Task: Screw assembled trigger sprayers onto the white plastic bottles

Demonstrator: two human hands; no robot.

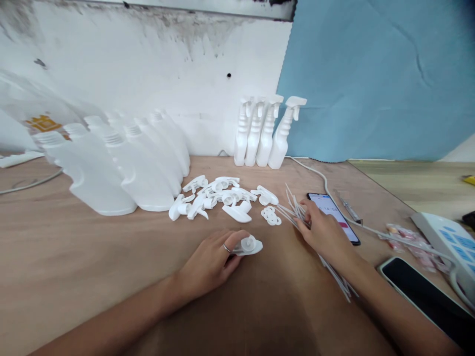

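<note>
My left hand [215, 257], with a ring on one finger, is closed around a white trigger spray head [248, 244]. The spray head's round collar faces up, just above the table. Over a loose bundle of thin white dip tubes [287, 210] lies my right hand [322, 232], its thumb and fingertips closing on the tubes. The palm hides the bundle's middle, so I cannot tell how many tubes are gripped. Between the hands and the wall is a pile of white spray heads [222, 190]. Flat white ring gaskets [270, 216] lie beside the pile.
Open-necked white bottles [111, 183] stand at left. Several bottles with spray heads fitted [261, 133] line the wall. At right are a lit phone [332, 212], a dark phone [419, 291], a white cable [322, 175], small wrapped packets [411, 242] and a white device with blue buttons [451, 242].
</note>
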